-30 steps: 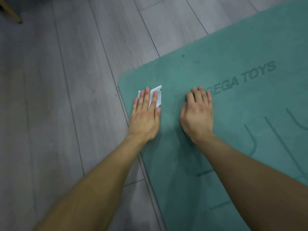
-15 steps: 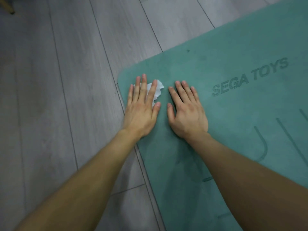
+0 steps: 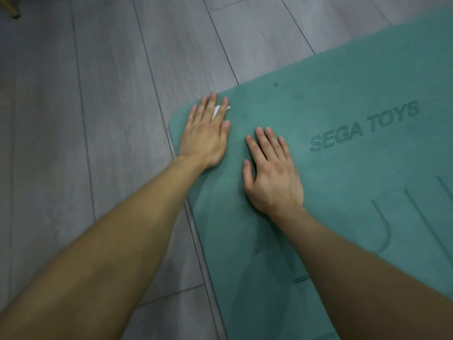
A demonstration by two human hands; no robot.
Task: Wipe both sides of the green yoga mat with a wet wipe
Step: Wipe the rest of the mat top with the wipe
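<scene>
Landmark: the "SEGA TOYS" lettering (image 3: 362, 126), embossed in the mat's surface; all places below are given from it.
Green yoga mat (image 3: 343, 182): lies flat on the floor, lettered side up. Its rounded corner is left of the lettering, and its edges run from there up to the right and down toward the viewer.
Wet wipe (image 3: 216, 111): white, crumpled, on the mat far left of the lettering, close to the rounded corner. Mostly covered; only a small strip shows between and beside the fingers.
Left hand (image 3: 204, 136): left of the lettering at the mat's corner, palm down, fingers straight and close together, pressing flat on the wet wipe. Nothing gripped.
Right hand (image 3: 272, 177): between the left hand and the lettering, somewhat nearer the viewer; palm down on the bare mat, fingers straight and slightly spread, thumb out to the side. Holds nothing.
Line markings (image 3: 382, 229): darker curved and straight lines pressed into the mat, below the lettering and toward the viewer.
Dark speck (image 3: 276, 84): on the mat, up and left of the lettering.
Floor (image 3: 98, 119): grey wood-look planks, left of and beyond the lettering, around the mat.
Wooden leg (image 3: 9, 9): far up-left of the lettering at the frame corner; what it belongs to cannot be told.
</scene>
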